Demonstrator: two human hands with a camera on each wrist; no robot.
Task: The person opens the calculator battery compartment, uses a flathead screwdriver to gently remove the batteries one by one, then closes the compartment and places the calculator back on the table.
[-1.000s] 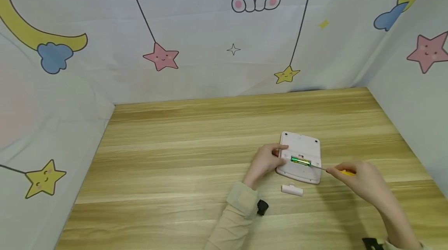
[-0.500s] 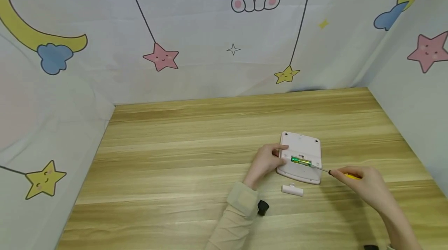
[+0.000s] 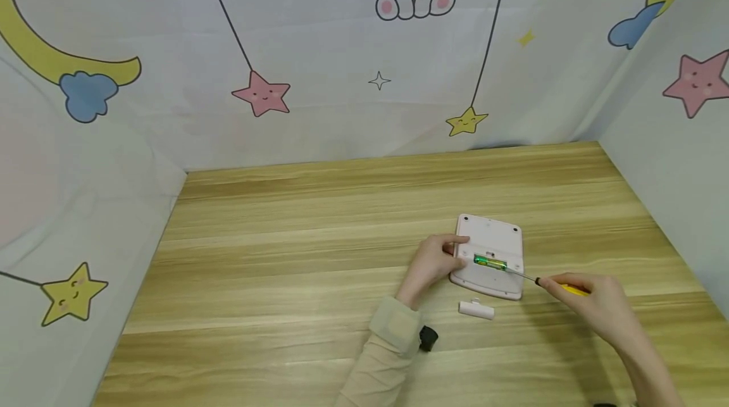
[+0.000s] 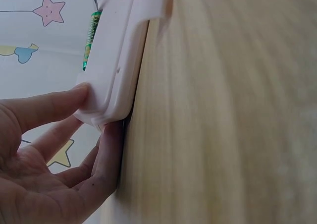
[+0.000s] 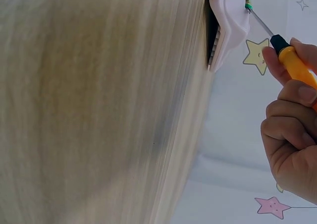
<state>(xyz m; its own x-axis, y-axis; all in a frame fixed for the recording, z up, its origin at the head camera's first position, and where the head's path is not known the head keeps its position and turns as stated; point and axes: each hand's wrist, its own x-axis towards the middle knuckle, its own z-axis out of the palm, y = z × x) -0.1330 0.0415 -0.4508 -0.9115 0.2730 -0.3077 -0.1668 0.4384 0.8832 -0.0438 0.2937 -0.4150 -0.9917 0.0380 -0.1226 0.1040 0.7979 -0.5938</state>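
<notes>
A pale pink calculator [image 3: 488, 236] lies face down on the table, some of its keys showing underneath in the right wrist view. One green battery [image 3: 490, 262] sits in the open slot on its back. My left hand [image 3: 433, 261] grips the calculator's left edge, thumb on the back and a finger under the rim [image 4: 111, 100]. Between thumb and fingers my right hand [image 3: 595, 299] holds a screwdriver with a yellow handle [image 5: 297, 68]. Its thin metal shaft [image 5: 261, 23] reaches the battery's right end; whether the tip goes under it, I cannot tell.
The loose pink battery cover [image 3: 476, 310] lies on the wooden table [image 3: 296, 255], just in front of the calculator. A black piece [image 3: 428, 338] is beside my left sleeve cuff. White printed curtains [image 3: 330, 122] stand behind and at both sides.
My right hand has drawn slightly to the right and toward me with the screwdriver, its tip still at the battery's right end. The left hand and calculator stay almost unmoved.
</notes>
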